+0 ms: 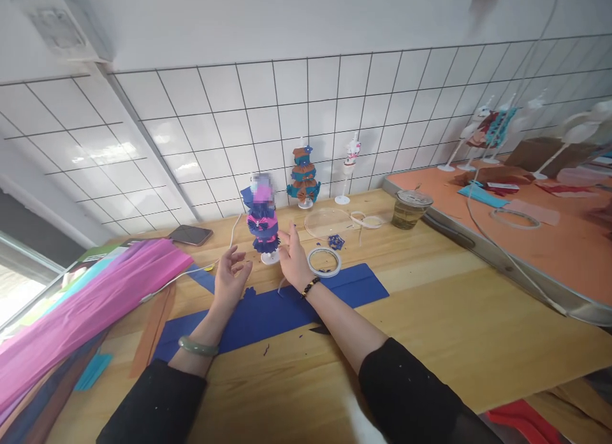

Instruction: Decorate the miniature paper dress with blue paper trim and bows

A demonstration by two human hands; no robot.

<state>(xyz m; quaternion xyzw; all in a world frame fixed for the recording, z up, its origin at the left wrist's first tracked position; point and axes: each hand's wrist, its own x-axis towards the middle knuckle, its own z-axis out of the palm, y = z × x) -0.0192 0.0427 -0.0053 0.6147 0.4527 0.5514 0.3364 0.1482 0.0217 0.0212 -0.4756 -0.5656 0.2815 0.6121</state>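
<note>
Blue-and-pink doll (262,218), upright, head up

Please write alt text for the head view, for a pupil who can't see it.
A person's open left hand and right hand flank a small standing figure in blue and pink on a wooden table. A blue sheet lies nearer the viewer; a brown-and-teal figure stands farther back, near a tiled wall.
</note>
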